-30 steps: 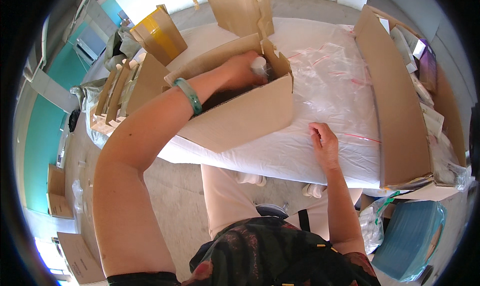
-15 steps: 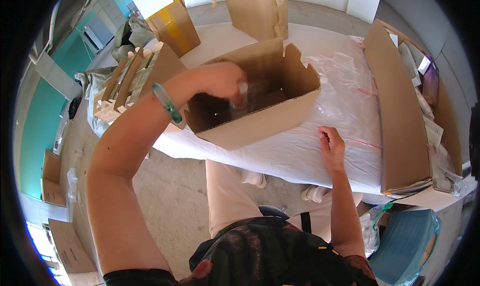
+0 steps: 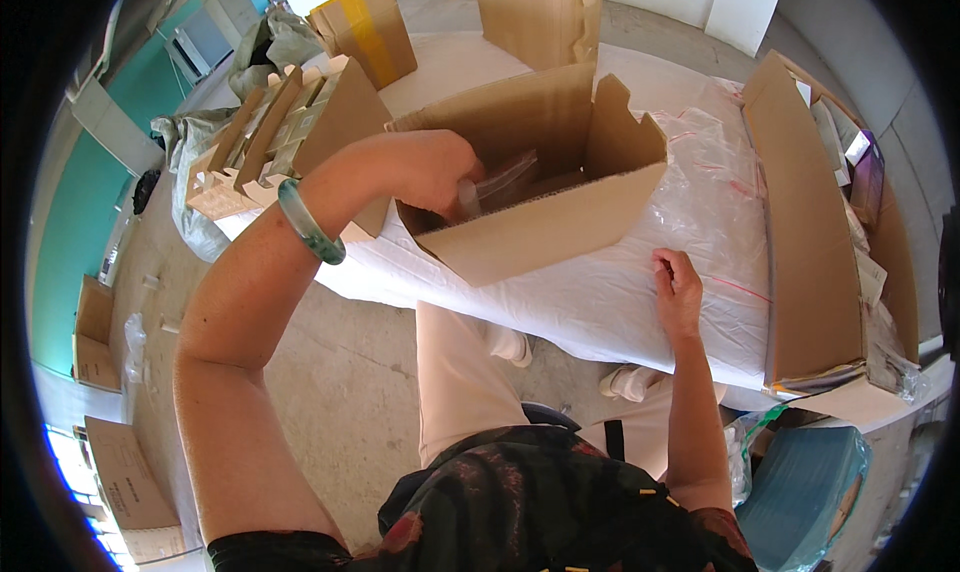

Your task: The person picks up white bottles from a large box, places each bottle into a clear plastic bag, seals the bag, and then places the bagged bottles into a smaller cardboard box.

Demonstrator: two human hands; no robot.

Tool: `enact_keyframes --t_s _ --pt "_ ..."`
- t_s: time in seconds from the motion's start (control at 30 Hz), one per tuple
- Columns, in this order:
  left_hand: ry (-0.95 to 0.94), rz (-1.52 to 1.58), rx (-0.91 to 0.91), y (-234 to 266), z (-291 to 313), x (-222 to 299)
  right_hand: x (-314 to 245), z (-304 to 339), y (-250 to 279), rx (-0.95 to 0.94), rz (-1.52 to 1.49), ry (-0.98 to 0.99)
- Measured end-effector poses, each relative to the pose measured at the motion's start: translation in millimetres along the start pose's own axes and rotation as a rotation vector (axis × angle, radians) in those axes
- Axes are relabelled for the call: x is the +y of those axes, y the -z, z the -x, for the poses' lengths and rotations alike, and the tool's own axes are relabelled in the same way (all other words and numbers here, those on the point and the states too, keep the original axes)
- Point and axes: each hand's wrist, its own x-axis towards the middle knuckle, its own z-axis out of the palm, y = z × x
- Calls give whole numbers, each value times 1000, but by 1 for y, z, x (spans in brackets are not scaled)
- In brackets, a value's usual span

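An open-topped cardboard box (image 3: 545, 237) stands on the white-covered table in front of me. My left hand (image 3: 440, 172), with a green bangle on its arm, reaches over the box's left end. Its fingers are closed on a small clear plastic bag (image 3: 508, 180), which slants up to the right inside the box. The near wall hides part of the fingers and the box's bottom. My right hand (image 3: 680, 290) rests at the table's near edge, right of the box, with its fingers curled and nothing visible in them.
Clear plastic bags (image 3: 705, 187) with red strips lie on the white cover (image 3: 600, 317). A long carton (image 3: 805, 222) of small packages stands at the right. Left of my box is a divided carton (image 3: 345, 112); farther back are a taped box (image 3: 365, 32) and a tall box (image 3: 540, 17).
My left hand has sunk a little into the box, and the plastic bag, blurred before, now shows clearly. The whole view has shifted slightly. My right hand keeps its curled pose.
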Motion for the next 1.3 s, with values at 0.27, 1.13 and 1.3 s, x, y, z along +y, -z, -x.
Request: enact_keyframes --t_s 0.27,1.13,1.3 --pt "-78 82 92 -13 5 -13 -38 -11 2 -152 -331 -231" --pt "-229 264 487 -41 24 -24 -56 -11 -38 -275 -369 -292" --pt "-174 482 606 -35 64 -13 -41 -5 -40 -246 -409 -304"
